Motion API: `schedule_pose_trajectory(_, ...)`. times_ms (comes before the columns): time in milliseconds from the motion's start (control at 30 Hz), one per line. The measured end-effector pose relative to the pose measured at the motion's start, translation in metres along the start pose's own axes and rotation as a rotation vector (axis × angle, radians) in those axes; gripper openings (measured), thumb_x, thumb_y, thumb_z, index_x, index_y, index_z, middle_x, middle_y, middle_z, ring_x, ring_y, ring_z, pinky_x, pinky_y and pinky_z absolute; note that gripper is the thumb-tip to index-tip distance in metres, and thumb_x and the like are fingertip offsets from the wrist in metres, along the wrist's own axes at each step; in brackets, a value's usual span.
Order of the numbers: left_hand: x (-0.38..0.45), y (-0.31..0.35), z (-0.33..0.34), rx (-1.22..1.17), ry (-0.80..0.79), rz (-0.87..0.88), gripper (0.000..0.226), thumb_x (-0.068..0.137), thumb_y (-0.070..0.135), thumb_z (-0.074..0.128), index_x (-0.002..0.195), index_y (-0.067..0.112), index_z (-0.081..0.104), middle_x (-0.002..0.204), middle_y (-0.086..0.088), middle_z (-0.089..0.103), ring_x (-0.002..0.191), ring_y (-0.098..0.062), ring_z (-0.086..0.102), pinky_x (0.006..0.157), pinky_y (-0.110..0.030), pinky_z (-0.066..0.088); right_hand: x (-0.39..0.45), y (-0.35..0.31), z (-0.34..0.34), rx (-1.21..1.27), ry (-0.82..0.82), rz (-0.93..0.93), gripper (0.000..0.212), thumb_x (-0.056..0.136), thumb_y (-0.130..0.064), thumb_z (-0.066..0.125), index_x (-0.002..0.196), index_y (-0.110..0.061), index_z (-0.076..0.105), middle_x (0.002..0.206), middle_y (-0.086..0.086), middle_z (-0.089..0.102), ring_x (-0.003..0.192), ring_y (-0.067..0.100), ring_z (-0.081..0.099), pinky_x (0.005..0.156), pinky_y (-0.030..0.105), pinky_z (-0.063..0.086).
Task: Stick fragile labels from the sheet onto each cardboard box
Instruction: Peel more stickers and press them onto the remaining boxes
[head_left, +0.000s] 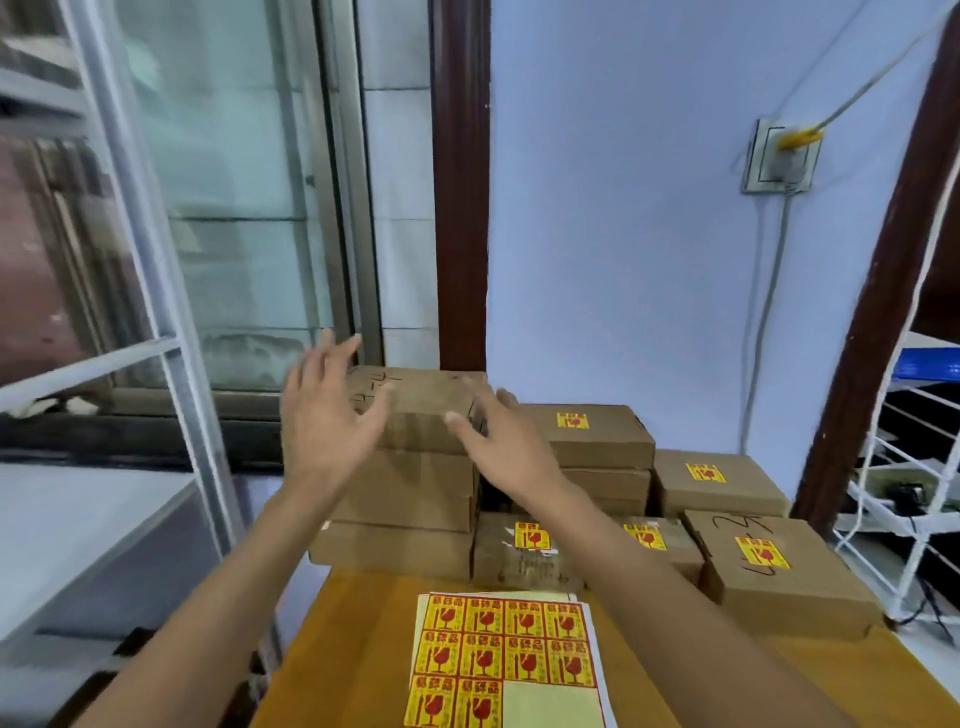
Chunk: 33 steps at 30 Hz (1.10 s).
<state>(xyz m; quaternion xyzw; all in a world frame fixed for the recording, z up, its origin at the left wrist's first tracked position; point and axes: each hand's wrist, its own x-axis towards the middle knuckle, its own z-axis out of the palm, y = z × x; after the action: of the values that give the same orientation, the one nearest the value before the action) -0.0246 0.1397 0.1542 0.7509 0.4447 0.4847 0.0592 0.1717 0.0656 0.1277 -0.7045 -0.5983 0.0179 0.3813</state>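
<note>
Head view: my left hand (327, 415), fingers spread and holding nothing, hovers at the left side of the top box (421, 410) of a tall unlabelled stack. My right hand (506, 441), likewise released, flanks its right side. Labelled boxes (592, 431) lie further right; the label sheet (506, 660) rests on the wooden table (810, 680) below.

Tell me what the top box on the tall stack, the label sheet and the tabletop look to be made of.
Top box: plain brown cardboard, matte, with pen marks on its lid.
Label sheet: paper stickers printed yellow and red on a pale backing, bare where labels are gone; slight sheen, possibly coated.
Tabletop: smooth orange-brown surface, probably wood or laminate; grain is not clear.
</note>
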Motion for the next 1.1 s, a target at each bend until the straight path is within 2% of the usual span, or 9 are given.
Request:
schedule_pose_trajectory(100, -0.003, -0.035, -0.012, -0.109, -0.22, -0.317, 0.09, 0.07, 0.081, 0.061, 0.146, 0.036, 0.043, 0.155, -0.007, 0.043, 0.138, -0.029, 0.045, 0.112, -0.05, 0.04, -0.009, -0.018, 0.013, -0.162, -0.056, 0.001, 0.065, 0.102, -0.063, 0.047, 0.158, -0.033, 0.034, 0.145, 0.009, 0.06, 0.131, 0.03, 0.058, 0.102, 0.047, 0.054)
schedule_pose_trajectory(233, -0.027, -0.014, -0.039, -0.218, -0.12, -0.172, 0.054, 0.076, 0.037, 0.086, 0.125, 0.03, 0.064, 0.137, -0.008, 0.045, 0.12, -0.02, 0.051, 0.105, -0.025, 0.038, -0.039, -0.036, -0.004, -0.054, 0.112, 0.064, 0.061, 0.095, -0.065, 0.059, 0.149, -0.04, 0.046, 0.135, -0.003, 0.067, 0.116, 0.019, 0.067, 0.1, 0.041, 0.058)
schedule_pose_trajectory(300, -0.044, 0.007, -0.056, -0.26, 0.007, -0.072, 0.048, 0.075, 0.022, 0.088, 0.117, 0.029, 0.066, 0.129, -0.004, 0.041, 0.118, -0.019, 0.049, 0.109, -0.027, 0.04, -0.074, -0.038, -0.03, -0.048, 0.224, 0.052, 0.061, 0.09, -0.072, 0.06, 0.144, -0.045, 0.049, 0.124, -0.009, 0.071, 0.102, 0.013, 0.07, 0.093, 0.038, 0.06)
schedule_pose_trajectory(367, -0.067, 0.031, -0.068, -0.288, 0.048, 0.023, 0.046, 0.072, 0.021, 0.09, 0.112, 0.03, 0.068, 0.124, 0.002, 0.041, 0.117, -0.016, 0.048, 0.106, -0.026, 0.046, -0.117, -0.032, -0.059, -0.049, 0.306, 0.041, 0.055, 0.09, -0.069, 0.062, 0.14, -0.047, 0.054, 0.113, -0.017, 0.073, 0.079, 0.002, 0.065, 0.086, 0.034, 0.06)
schedule_pose_trajectory(433, -0.098, 0.055, -0.067, -0.33, 0.028, 0.084, 0.046, 0.069, 0.024, 0.09, 0.108, 0.036, 0.068, 0.121, 0.006, 0.042, 0.115, -0.012, 0.049, 0.093, -0.011, 0.048, -0.163, -0.016, -0.086, -0.028, 0.383, 0.07, 0.049, 0.089, -0.061, 0.068, 0.135, -0.044, 0.062, 0.111, -0.024, 0.07, 0.069, -0.004, 0.058, 0.082, 0.029, 0.059)
schedule_pose_trajectory(567, -0.174, 0.097, -0.038, -0.411, -0.037, 0.075, 0.045, 0.066, 0.028, 0.089, 0.106, 0.039, 0.071, 0.115, 0.009, 0.044, 0.108, -0.009, 0.05, 0.088, -0.016, 0.047, -0.248, 0.025, -0.129, -0.144, 0.509, 0.033, 0.045, 0.086, -0.057, 0.071, 0.125, -0.034, 0.073, 0.109, -0.023, 0.073, 0.083, -0.001, 0.066, 0.075, 0.019, 0.055)
schedule_pose_trajectory(800, -0.317, 0.126, 0.034, -0.368, -0.375, 0.07, 0.039, 0.078, 0.033, 0.084, 0.113, 0.042, 0.07, 0.117, 0.019, 0.036, 0.104, 0.01, 0.046, 0.083, -0.001, 0.044, -0.382, 0.107, -0.166, -0.447, 0.321, 0.189, 0.051, 0.09, -0.068, 0.05, 0.118, -0.033, 0.074, 0.106, -0.014, 0.076, 0.056, 0.001, 0.052, 0.055, 0.01, 0.034)
schedule_pose_trajectory(967, -0.351, 0.139, 0.041, -0.176, -0.611, 0.182, 0.038, 0.097, 0.049, 0.056, 0.135, 0.049, 0.052, 0.135, 0.02, 0.026, 0.116, 0.008, 0.044, 0.098, -0.006, 0.038, -0.422, 0.15, -0.155, -0.402, 0.13, 0.441, 0.044, 0.089, -0.073, 0.048, 0.133, -0.066, 0.048, 0.127, -0.022, 0.067, 0.081, 0.0, 0.065, 0.066, 0.017, 0.051)
schedule_pose_trajectory(1100, -0.316, 0.116, 0.033, -0.139, -0.489, 0.328, 0.033, 0.097, 0.042, 0.057, 0.131, 0.041, 0.059, 0.14, 0.018, 0.04, 0.12, 0.001, 0.049, 0.09, -0.019, 0.052, -0.419, 0.15, -0.148, -0.418, 0.109, 0.459, 0.051, 0.09, -0.07, 0.05, 0.138, -0.071, 0.035, 0.157, -0.018, 0.044, 0.108, 0.007, 0.066, 0.082, 0.027, 0.059)
